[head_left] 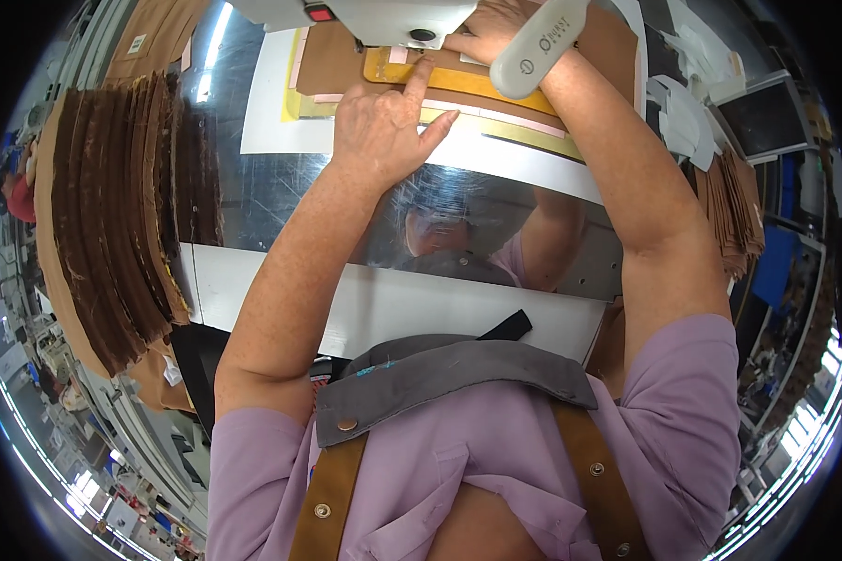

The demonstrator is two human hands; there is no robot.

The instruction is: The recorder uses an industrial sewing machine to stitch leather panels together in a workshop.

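A brown fabric panel (332, 61) lies under the white head of a sewing machine (407, 19), on a pale yellow template (543, 142) edged with pink strips. An orange-yellow strip (468, 82) runs across the panel. My left hand (379, 131) rests at the panel's near edge, index finger stretched to the strip beneath the machine head, thumb out to the side. On the far side, my right hand (491, 33) lies flat on the panel, partly covered by the machine and a light grey paddle-shaped part (538, 51). Neither hand appears to grip anything.
Brown fabric pieces (112, 215) are stacked thickly at the left, beside the shiny metal work surface (281, 201). More brown pieces (728, 210) hang at the right below a dark screen (762, 117). A white sheet (271, 98) lies beneath the template.
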